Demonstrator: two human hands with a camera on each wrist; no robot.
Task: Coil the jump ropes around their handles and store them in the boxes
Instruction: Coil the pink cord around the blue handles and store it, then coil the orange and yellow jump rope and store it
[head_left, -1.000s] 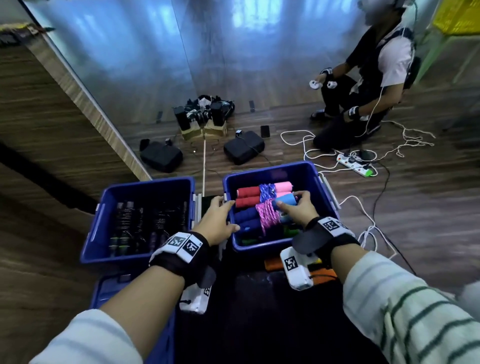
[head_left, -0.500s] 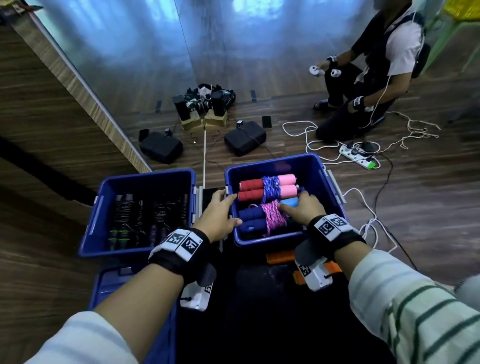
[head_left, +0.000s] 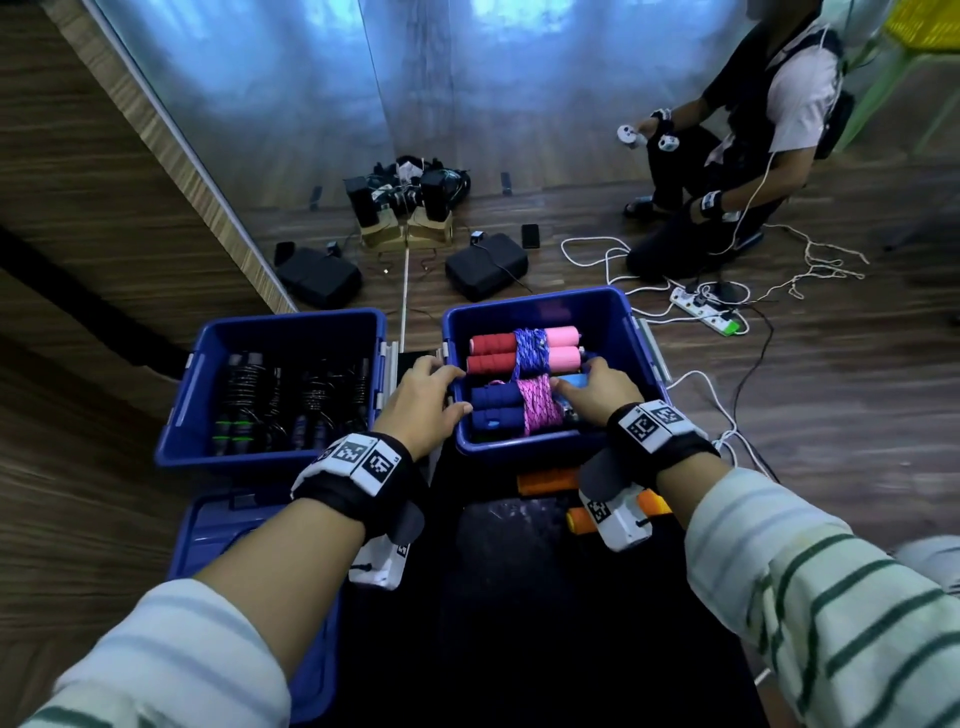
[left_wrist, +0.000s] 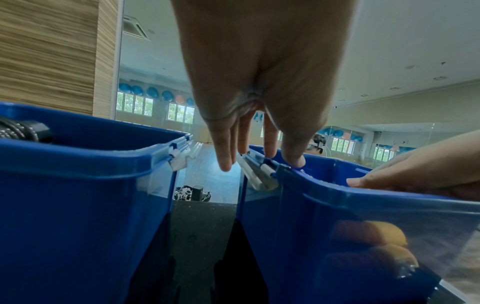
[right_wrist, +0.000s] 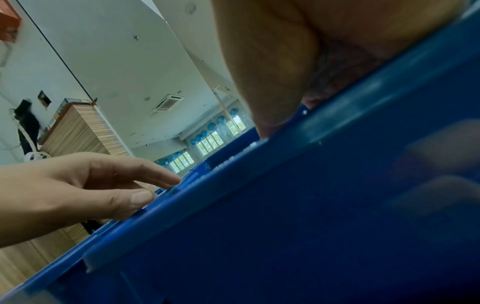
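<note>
Storing step: right hand (head_left: 597, 392) settles the pink-corded rope (head_left: 540, 408) into the box (head_left: 540, 447); grip hidden. Left hand (head_left: 423, 400), fingers relaxed, steadies the rim. Next, I judge: release, fetch the orange handles (head_left: 545, 480) beneath the right wrist.

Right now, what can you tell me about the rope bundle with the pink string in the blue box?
The pink-string jump rope lies flat in the right blue box, near its front wall. Speckled pink cord is wound around the middle of two dark blue ribbed handles lying side by side. The right hand rests on its right end. Just behind it lies a red-and-pink bundle.
</note>
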